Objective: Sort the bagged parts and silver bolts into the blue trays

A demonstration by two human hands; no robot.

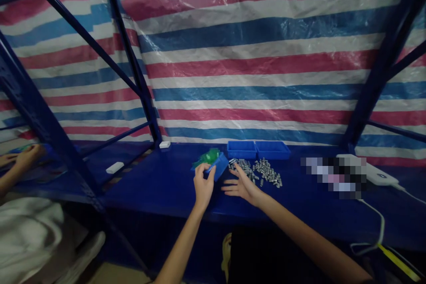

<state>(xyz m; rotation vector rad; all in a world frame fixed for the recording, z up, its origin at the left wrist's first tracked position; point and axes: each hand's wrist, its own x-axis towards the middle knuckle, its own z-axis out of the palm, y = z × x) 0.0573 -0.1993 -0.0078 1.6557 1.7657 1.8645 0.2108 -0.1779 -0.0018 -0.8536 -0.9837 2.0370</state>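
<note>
My left hand [203, 185] grips a small blue plastic bin [218, 167] by its near edge, and the bin is tilted. Against the bin's left side lies a bunch of green translucent plastic pieces [207, 157], too blurred to tell exactly. My right hand [242, 185] is open with its fingers spread, just right of the bin and holding nothing. Beyond the right hand, small silvery metal cylinders [268, 172] lie in two loose piles on the blue tabletop [159, 186].
Two blue bins [273, 151] stand side by side behind the piles. A white device [369, 171] with a cable sits at the right, beside a pixelated patch. White blocks [115, 167] lie at the left. Blue rack posts [128, 53] frame the table; another person's hands [28, 157] work at far left.
</note>
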